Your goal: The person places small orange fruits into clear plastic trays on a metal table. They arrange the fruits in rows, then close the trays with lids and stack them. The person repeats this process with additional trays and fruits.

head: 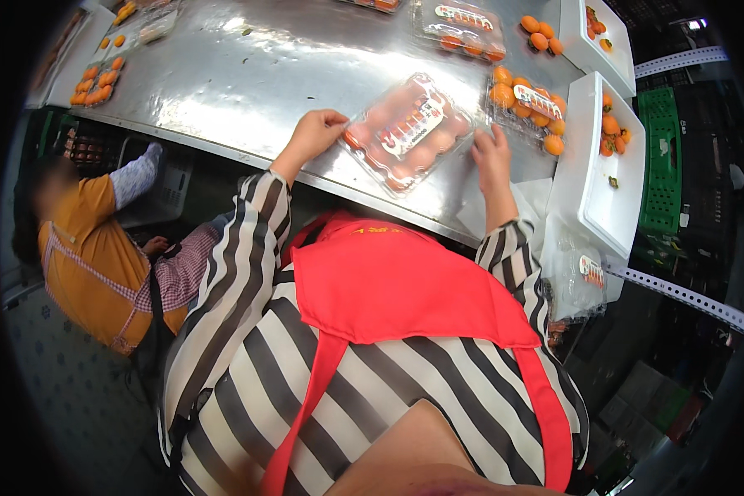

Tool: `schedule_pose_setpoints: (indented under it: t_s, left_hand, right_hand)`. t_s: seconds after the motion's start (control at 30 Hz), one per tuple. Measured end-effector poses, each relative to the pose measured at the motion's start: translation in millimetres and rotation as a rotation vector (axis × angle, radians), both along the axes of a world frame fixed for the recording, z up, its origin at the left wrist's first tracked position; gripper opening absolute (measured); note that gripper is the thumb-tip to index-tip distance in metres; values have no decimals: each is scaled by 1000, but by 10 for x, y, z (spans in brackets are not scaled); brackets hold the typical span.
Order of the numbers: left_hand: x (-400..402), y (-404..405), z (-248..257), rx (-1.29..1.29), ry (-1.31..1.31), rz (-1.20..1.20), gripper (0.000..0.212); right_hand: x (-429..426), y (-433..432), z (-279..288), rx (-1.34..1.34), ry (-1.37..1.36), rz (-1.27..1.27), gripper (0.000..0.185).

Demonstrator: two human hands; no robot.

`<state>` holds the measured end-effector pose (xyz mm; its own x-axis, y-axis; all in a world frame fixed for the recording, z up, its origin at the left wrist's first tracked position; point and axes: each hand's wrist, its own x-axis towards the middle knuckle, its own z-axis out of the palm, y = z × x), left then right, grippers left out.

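A closed clear plastic clamshell (384, 161) of orange fruit, probably persimmons, lies slantwise on the metal table before me. Its lid bears a printed label (413, 127). At its left corner my left hand (313, 135) pinches the edge between thumb and fingers. Beside the right edge is my right hand (493, 158), fingers apart; whether the fingertips touch the plastic is hard to tell. Just past that hand sits another clamshell (526, 102) filled with orange fruit, with a labelled strip across it.
White foam boxes (607, 204) with some fruit line the table's right side. Loose fruit (539, 34) and a filled pack (462, 31) lie farther back. An open fruit tray (99, 80) is at far left. Empty clamshells (580, 279) sit low right. A person (99, 248) sits left, below the metal table (223, 93).
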<state>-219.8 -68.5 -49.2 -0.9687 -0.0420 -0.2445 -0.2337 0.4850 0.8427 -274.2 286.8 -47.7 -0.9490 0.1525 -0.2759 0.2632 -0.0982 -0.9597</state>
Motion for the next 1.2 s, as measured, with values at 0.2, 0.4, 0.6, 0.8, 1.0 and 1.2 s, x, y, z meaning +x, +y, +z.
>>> schedule_pose_setpoints:
  t_s: [0.2, 0.4, 0.6, 0.8, 1.0, 1.2]
  left_hand:
    - [657, 662, 406, -618, 80, -188, 22]
    - [849, 849, 552, 109, -1, -456, 25]
    - [489, 102, 59, -60, 190, 271, 17]
    - [309, 250, 61, 296, -65, 263, 15]
    - [279, 310, -26, 133, -10, 287, 11]
    - [210, 385, 102, -23, -131, 145, 9]
  right_hand:
    - [484, -444, -16, 171, -105, 227, 78]
    - [-396, -333, 269, 741, 381, 383, 57]
    - [320, 80, 310, 185, -57, 196, 26]
    - [1055, -290, 421, -159, -604, 602, 36]
    - [928, -818, -188, -689, -666, 150, 28]
    - [938, -938, 44, -553, -493, 71, 19]
